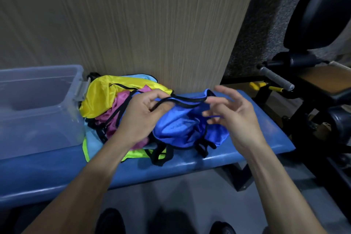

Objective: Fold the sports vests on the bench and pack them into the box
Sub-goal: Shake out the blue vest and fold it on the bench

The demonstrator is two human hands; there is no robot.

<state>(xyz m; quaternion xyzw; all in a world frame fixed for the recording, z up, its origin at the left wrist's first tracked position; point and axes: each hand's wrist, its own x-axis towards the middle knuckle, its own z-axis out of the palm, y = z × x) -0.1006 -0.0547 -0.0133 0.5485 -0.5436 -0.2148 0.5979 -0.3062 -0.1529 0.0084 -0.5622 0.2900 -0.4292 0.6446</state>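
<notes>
Blue vest (182,127) bunched between left hand (140,118) and right hand (233,112).

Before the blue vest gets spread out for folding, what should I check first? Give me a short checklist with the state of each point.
1. Left hand grips the black trim of the blue vest: ok.
2. Right hand has a grip: not ok, fingers open.
3. Vest lies flat: not ok, bunched.
4. Free bench space to its right: ok.
5. Vest clear of the pile: cannot tell.
6. Box open: ok.
</notes>
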